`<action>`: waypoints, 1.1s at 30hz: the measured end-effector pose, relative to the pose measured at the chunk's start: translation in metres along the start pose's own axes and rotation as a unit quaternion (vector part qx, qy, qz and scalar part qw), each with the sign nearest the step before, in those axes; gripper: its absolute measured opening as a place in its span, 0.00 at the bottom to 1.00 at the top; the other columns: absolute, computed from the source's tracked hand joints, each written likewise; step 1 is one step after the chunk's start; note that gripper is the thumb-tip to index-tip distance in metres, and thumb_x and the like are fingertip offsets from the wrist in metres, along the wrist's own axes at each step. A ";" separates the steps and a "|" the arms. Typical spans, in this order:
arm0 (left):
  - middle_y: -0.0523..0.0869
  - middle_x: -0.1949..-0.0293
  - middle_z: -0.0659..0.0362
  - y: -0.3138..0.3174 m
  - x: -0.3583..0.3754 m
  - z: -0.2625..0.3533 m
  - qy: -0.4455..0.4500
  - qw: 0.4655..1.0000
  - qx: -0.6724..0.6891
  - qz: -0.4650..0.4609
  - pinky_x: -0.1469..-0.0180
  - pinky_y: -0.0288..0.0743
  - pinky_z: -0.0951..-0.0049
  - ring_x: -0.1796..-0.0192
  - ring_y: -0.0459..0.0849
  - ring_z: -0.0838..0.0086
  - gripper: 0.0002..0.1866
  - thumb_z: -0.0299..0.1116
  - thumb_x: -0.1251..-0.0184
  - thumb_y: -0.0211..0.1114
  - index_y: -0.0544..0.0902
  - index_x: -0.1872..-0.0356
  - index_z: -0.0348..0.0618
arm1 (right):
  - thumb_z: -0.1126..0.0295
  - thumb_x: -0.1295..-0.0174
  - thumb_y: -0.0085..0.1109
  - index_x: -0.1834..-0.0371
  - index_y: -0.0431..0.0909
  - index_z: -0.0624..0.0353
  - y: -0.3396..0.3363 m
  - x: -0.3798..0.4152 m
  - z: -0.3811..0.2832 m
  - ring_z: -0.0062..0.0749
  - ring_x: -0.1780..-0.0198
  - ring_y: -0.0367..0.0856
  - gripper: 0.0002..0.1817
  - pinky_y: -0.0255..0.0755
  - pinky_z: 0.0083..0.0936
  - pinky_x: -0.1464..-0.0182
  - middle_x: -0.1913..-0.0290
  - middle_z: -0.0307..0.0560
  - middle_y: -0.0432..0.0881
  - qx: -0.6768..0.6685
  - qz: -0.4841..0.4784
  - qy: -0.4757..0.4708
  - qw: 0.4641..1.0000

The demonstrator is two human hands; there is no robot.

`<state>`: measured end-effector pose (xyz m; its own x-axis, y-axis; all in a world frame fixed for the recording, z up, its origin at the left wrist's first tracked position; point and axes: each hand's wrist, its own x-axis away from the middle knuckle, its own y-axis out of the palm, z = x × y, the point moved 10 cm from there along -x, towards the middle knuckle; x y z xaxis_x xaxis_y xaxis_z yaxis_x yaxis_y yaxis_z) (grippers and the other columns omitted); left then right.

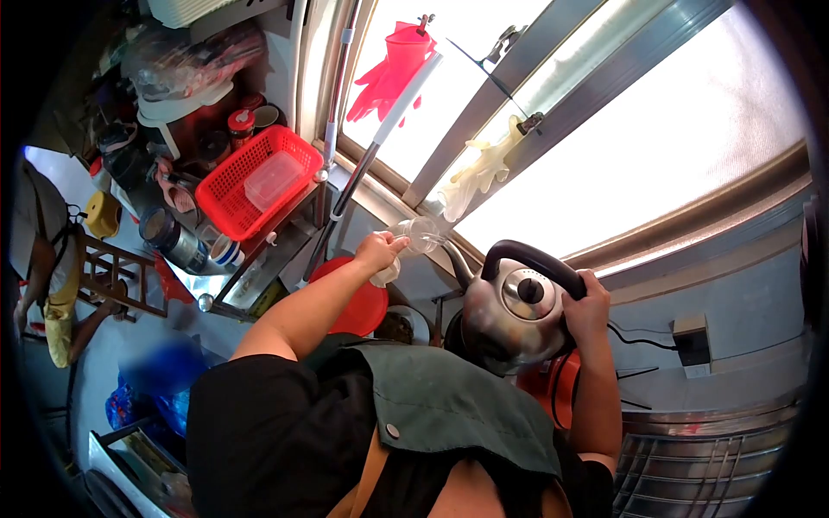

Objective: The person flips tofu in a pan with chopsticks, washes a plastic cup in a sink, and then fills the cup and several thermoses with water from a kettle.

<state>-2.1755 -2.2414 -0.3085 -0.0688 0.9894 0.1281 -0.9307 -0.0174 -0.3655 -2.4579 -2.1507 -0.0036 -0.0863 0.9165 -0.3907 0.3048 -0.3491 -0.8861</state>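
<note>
Nearest, right hand point(587, 302) wrapped tight round the black handle of a steel kettle point(509, 315), spout pointing up-left toward the window. Just beyond the spout tip, left hand point(378, 252) pinched shut on a clear glass point(421, 233), held tilted with its mouth toward the spout, almost touching. Below, a red lid point(363, 302). Farther left, a red basket point(259, 181) on a shelf; farthest, pink gloves point(389, 73) hung at the window.

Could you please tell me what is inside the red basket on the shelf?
A clear plastic box lies inside the red basket. Whatever sits beneath that box cannot be seen.
</note>
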 end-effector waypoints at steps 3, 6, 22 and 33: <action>0.75 0.84 0.57 -0.001 0.002 0.000 0.003 1.000 0.012 -0.001 0.74 0.66 0.71 0.79 0.72 0.75 0.21 0.49 0.50 0.60 0.76 0.81 0.37 | 0.79 0.61 0.53 0.72 0.72 0.62 0.001 -0.001 0.000 0.40 0.75 0.74 0.09 0.67 0.27 0.70 0.78 0.52 0.74 -0.001 0.000 -0.003 1.000; 0.75 0.84 0.57 -0.001 0.002 -0.003 0.007 1.000 -0.006 0.006 0.74 0.66 0.71 0.80 0.71 0.74 0.21 0.50 0.50 0.61 0.76 0.82 0.38 | 0.78 0.61 0.53 0.72 0.72 0.62 0.001 -0.002 -0.003 0.42 0.74 0.74 0.10 0.67 0.29 0.69 0.77 0.53 0.74 0.001 -0.012 0.003 1.000; 0.75 0.84 0.57 -0.003 0.009 -0.002 -0.001 1.000 0.002 0.002 0.74 0.66 0.70 0.80 0.72 0.73 0.22 0.51 0.50 0.60 0.77 0.82 0.38 | 0.75 0.59 0.56 0.75 0.70 0.60 0.002 -0.003 -0.013 0.50 0.72 0.74 0.07 0.67 0.34 0.70 0.78 0.54 0.74 0.016 -0.017 -0.026 0.999; 0.79 0.78 0.53 0.004 0.015 -0.011 -0.031 0.999 -0.019 -0.039 0.68 0.69 0.68 0.73 0.78 0.65 0.22 0.54 0.50 0.59 0.78 0.78 0.41 | 0.77 0.62 0.54 0.72 0.71 0.59 0.006 -0.003 -0.011 0.48 0.71 0.75 0.10 0.67 0.33 0.68 0.77 0.54 0.75 0.024 -0.041 -0.016 0.999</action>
<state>-2.1760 -2.2255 -0.3178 -0.0197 0.9766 0.2142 -0.9195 0.0664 -0.3874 -2.4454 -2.1532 -0.0056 -0.1405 0.9359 -0.3230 0.2495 -0.2822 -0.9263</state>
